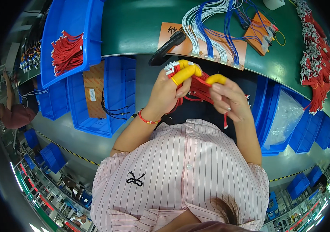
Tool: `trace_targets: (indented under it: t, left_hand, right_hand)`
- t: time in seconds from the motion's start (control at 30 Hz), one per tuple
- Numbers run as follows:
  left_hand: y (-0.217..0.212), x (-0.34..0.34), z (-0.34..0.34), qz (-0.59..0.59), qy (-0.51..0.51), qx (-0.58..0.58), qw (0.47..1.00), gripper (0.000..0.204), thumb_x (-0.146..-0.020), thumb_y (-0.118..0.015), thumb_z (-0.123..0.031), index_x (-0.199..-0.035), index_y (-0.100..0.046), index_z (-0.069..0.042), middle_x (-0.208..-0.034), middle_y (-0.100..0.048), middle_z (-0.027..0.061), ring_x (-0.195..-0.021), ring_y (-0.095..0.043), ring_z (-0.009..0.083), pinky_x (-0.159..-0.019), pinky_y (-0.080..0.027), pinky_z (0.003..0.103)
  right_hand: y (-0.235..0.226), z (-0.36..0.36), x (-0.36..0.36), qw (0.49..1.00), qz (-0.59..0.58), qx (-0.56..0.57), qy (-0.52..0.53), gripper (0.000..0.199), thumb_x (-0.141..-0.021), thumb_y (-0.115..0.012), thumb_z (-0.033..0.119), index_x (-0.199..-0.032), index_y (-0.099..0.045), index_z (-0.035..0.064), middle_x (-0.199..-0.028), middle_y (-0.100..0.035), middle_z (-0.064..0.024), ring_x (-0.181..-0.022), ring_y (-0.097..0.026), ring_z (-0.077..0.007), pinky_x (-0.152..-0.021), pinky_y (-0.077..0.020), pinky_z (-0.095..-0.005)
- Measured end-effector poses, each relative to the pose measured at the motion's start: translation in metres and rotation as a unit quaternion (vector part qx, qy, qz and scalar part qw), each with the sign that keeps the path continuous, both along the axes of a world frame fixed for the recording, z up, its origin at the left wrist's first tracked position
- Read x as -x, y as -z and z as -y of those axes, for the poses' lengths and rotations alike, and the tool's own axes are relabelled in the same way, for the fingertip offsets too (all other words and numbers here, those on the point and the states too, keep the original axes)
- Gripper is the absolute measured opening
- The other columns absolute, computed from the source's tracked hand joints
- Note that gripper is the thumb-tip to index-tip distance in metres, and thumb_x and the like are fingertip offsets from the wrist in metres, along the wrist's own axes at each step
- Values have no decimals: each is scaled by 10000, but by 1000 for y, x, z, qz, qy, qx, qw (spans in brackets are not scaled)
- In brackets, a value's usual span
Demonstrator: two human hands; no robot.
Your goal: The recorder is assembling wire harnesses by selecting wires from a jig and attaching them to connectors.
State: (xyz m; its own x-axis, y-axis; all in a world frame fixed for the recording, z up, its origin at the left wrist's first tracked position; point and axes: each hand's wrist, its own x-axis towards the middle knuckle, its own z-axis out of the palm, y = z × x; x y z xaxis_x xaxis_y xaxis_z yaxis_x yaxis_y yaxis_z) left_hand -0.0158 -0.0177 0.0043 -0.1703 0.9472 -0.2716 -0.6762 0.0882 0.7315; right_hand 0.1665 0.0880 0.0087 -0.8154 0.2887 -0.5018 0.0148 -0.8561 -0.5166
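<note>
A: Hands?
B: Left hand is clamping its fingers on red wires, two o'clock from centre. Right hand is curling beside them; fingers' grip, cannot tell.
A: Elsewhere?
B: More red wires are lying in a blue bin, ten o'clock; tabletop is carrying white wires, one o'clock.

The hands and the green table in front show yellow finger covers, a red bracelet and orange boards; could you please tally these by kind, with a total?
Yellow finger covers: 3 (two on the left hand, one on the right hand)
Red bracelet: 1
Orange boards: 2
Total: 6
</note>
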Motion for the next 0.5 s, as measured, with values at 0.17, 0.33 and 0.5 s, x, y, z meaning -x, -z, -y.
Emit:
trace_targets:
  t: [0.17, 0.33, 0.5]
  left_hand:
    - [1, -2, -9, -93, -48, 42, 994, 208, -969, -508, -109, -1006, -624, 60, -694, -532, -4, -470, -310, 2, -423, -211, 186]
    - [3, -2, -14, -116, -65, 49, 990, 201, -952, -539, -102, -1010, -635, 65, -684, -527, -10, -487, -328, 0, -427, -218, 181]
    - [2, -4, -17, -128, -97, 52, 986, 179, -936, -560, -92, -937, -674, 46, -633, -506, -38, -488, -339, -2, -430, -214, 187]
  right_hand:
    - [11, -12, -41, 979, 44, -110, 166, 167, -923, -586, 143, -1015, -564, 6, -673, -492, 2, -472, -425, -63, -458, -401, -235]
    - [18, -2, -47, 972, -48, -111, 203, 295, -931, -582, 127, -1170, -603, -45, -912, -641, -92, -723, -586, -141, -696, -500, -292]
    - [10, 4, -23, 967, -7, -191, 170, 259, -972, -534, 126, -1129, -620, -62, -946, -664, -120, -749, -631, -154, -720, -521, -290]
